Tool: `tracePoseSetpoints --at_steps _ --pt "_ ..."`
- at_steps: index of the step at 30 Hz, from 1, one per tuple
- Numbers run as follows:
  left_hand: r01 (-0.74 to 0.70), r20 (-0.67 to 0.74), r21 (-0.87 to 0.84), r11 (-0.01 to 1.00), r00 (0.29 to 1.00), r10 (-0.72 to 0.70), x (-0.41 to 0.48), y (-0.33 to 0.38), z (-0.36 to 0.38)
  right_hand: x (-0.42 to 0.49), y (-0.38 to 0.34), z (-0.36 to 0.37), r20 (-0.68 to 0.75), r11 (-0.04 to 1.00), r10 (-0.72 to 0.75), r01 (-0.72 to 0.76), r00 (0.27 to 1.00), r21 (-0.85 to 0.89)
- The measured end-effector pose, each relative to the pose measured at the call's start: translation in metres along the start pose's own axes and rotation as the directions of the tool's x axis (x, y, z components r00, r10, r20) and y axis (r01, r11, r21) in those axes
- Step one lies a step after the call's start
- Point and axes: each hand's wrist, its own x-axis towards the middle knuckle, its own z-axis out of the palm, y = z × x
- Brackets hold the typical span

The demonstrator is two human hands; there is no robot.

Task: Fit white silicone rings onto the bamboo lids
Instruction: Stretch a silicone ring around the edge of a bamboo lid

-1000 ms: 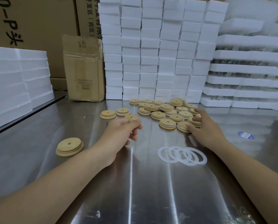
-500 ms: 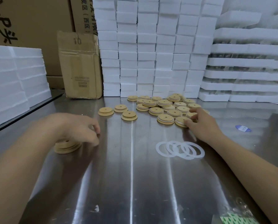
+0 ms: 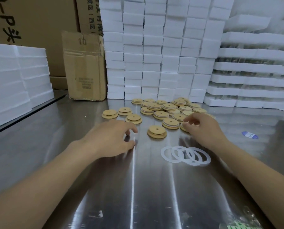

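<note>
steel table, white foam stacks, cardboard boxes

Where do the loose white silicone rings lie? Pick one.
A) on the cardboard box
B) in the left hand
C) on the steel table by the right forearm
C: the white silicone rings lie flat on the steel table beside the right forearm.

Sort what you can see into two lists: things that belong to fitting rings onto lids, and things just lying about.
Belongs to the job: bamboo lids, white silicone rings.
Just lying about: cardboard box, white foam blocks, blue sticker.
</note>
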Motion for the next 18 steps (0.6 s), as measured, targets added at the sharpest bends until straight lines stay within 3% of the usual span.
tracePoseSetpoints --at_steps 2,6,8,13,18 --pt "-0.013 -0.075 -0.074 0.997 0.997 0.007 0.001 0.001 0.010 -0.004 -0.013 -0.005 0.153 0.994 -0.085 0.072 0.985 0.088" --pt "-0.098 -0.197 -0.273 0.957 0.979 0.044 0.005 0.005 0.029 -0.014 -0.038 -0.014 0.548 0.989 -0.142 0.094 0.824 0.115" --pt "-0.135 -0.159 -0.279 0.951 0.983 0.092 0.009 0.008 0.035 -0.021 -0.045 -0.011 0.590 0.985 -0.170 0.138 0.789 0.099" --pt "-0.168 0.017 -0.188 0.968 0.984 0.175 0.020 0.014 0.045 -0.029 -0.056 -0.006 0.591 0.979 -0.203 0.175 0.780 0.106" --pt "-0.181 -0.007 -0.212 0.960 0.983 0.184 0.021 0.012 0.045 -0.031 -0.059 -0.006 0.608 0.983 -0.184 0.161 0.772 0.093"
